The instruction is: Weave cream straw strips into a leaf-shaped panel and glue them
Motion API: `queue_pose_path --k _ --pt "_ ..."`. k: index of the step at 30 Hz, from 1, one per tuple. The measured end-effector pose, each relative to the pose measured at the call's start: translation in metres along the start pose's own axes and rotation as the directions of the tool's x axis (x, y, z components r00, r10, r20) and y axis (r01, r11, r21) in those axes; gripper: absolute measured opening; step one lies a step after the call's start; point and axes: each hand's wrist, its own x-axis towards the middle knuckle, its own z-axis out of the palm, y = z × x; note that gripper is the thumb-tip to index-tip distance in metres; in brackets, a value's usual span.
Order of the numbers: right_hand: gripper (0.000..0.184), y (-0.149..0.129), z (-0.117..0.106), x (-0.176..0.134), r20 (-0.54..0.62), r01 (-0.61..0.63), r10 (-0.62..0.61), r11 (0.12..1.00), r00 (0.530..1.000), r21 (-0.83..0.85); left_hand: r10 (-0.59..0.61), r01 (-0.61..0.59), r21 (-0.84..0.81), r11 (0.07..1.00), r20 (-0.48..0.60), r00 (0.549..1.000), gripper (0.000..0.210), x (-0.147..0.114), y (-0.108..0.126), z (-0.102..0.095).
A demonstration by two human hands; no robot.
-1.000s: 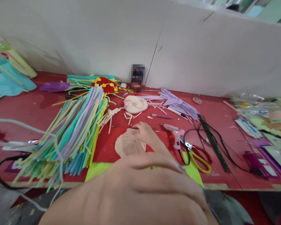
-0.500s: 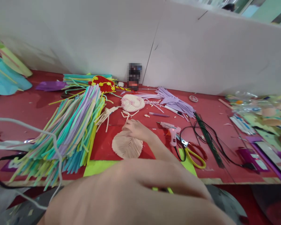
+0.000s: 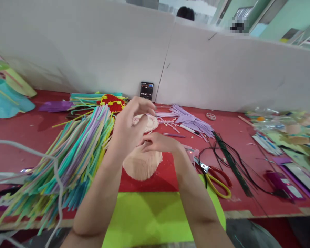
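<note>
Readout "00:49:54" noted in white digits on the upright phone (image 3: 147, 89) at 12 o'clock; its smaller lettering too small to read.

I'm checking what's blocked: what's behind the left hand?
Parts of a pink-marked cream oval show behind the left hand, a phone farther back. The hand hides some of the oval and the phone's lower end.

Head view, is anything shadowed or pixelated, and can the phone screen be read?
Head view, top right: a pixelated patch hides detail; head view, centre: the black rectangular phone shows a legible 00:49:54, smaller text unreadable; head view, left: faint shadows lie on the white partition wall.
</note>
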Motion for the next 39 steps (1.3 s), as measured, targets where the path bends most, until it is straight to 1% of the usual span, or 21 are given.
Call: queue_pose_path --k 1,2,4,5,7,9,11,13,15,16,18,19,20,22,24,25,27,30,32,36,39 --pt "0.015 -0.002 -0.009 -0.002 0.026 0.009 -0.010 0.999 1.000 0.049 -0.015 0.015 0.018 1.000 -0.053 0.998 0.020 0.008 -0.016 -0.004" --pt "0.014 -0.004 -0.017 -0.005 -0.009 0.002 -0.001 0.997 1.000 0.083 -0.014 0.018 0.028 0.999 -0.135 0.991 0.020 0.014 -0.032 -0.008" --pt "0.015 -0.006 -0.032 -0.010 -0.217 0.000 0.019 0.996 0.976 0.086 -0.034 0.048 0.041 0.998 -0.291 0.956 0.020 0.022 -0.063 -0.017" --pt "0.015 -0.007 -0.037 -0.012 -0.345 0.005 0.022 0.997 0.938 0.076 -0.040 0.061 0.052 0.997 -0.333 0.942 0.018 0.025 -0.077 -0.021" --pt "0.016 -0.005 -0.045 -0.014 -0.568 0.031 0.019 0.997 0.823 0.077 -0.074 0.100 0.044 0.994 -0.407 0.910 0.024 0.027 -0.102 -0.024" --pt "0.017 0.000 -0.048 -0.014 -0.703 0.073 0.039 0.989 0.710 0.129 -0.198 0.197 -0.043 0.979 -0.399 0.895 0.034 0.027 -0.119 -0.019" --pt "0.019 0.008 -0.048 -0.010 -0.775 0.117 0.095 0.970 0.624 0.212 -0.360 0.307 -0.208 0.929 -0.307 0.881 0.040 0.026 -0.128 -0.010" --pt "0.022 0.017 -0.046 -0.004 -0.806 0.166 0.175 0.933 0.565 0.319 -0.462 0.395 -0.355 0.847 -0.124 0.878 0.048 0.024 -0.129 0.001" --pt "0.026 0.028 -0.043 0.004 -0.812 0.219 0.269 0.876 0.518 0.430 -0.497 0.473 -0.462 0.750 0.078 0.864 0.056 0.022 -0.126 0.010" --pt "0.027 0.033 -0.042 0.008 -0.810 0.242 0.315 0.845 0.495 0.477 -0.501 0.502 -0.496 0.709 0.147 0.853 0.054 0.021 -0.123 0.013" --pt "0.029 0.043 -0.039 0.014 -0.795 0.269 0.394 0.791 0.461 0.549 -0.515 0.528 -0.542 0.654 0.193 0.835 0.041 0.019 -0.119 0.015" --pt "0.030 0.046 -0.038 0.016 -0.776 0.269 0.426 0.767 0.465 0.582 -0.526 0.518 -0.548 0.656 0.160 0.835 0.036 0.018 -0.118 0.014" --pt "0.031 0.049 -0.038 0.016 -0.746 0.260 0.448 0.742 0.494 0.618 -0.534 0.502 -0.548 0.669 0.114 0.837 0.033 0.018 -0.118 0.013" --pt "0.032 0.049 -0.038 0.013 -0.651 0.216 0.456 0.693 0.607 0.687 -0.544 0.474 -0.537 0.698 0.033 0.839 0.031 0.018 -0.121 0.009" --pt "0.032 0.047 -0.040 0.006 -0.542 0.158 0.429 0.661 0.723 0.734 -0.563 0.478 -0.516 0.711 -0.008 0.827 0.031 0.019 -0.127 0.005" --pt "0.033 0.045 -0.041 0.003 -0.500 0.135 0.409 0.656 0.763 0.742 -0.575 0.492 -0.501 0.711 -0.013 0.818 0.031 0.019 -0.130 0.003" --pt "0.032 0.042 -0.041 -0.001 -0.463 0.120 0.361 0.670 0.809 0.732 -0.597 0.522 -0.477 0.707 -0.008 0.802 0.030 0.019 -0.135 0.001" --pt "0.032 0.042 -0.038 0.001 -0.495 0.163 0.303 0.699 0.814 0.697 -0.610 0.534 -0.485 0.692 0.001 0.792 0.031 0.019 -0.136 0.001" --pt "0.035 0.045 -0.035 0.006 -0.539 0.196 0.303 0.705 0.786 0.681 -0.605 0.533 -0.516 0.671 0.034 0.795 0.034 0.018 -0.132 0.003" --pt "0.040 0.049 -0.031 0.016 -0.631 0.225 0.350 0.726 0.692 0.650 -0.579 0.557 -0.496 0.666 0.127 0.805 0.038 0.018 -0.123 0.006" --pt "0.041 0.048 -0.030 0.018 -0.627 0.223 0.361 0.718 0.690 0.660 -0.573 0.540 -0.462 0.704 0.080 0.815 0.040 0.018 -0.124 0.006"
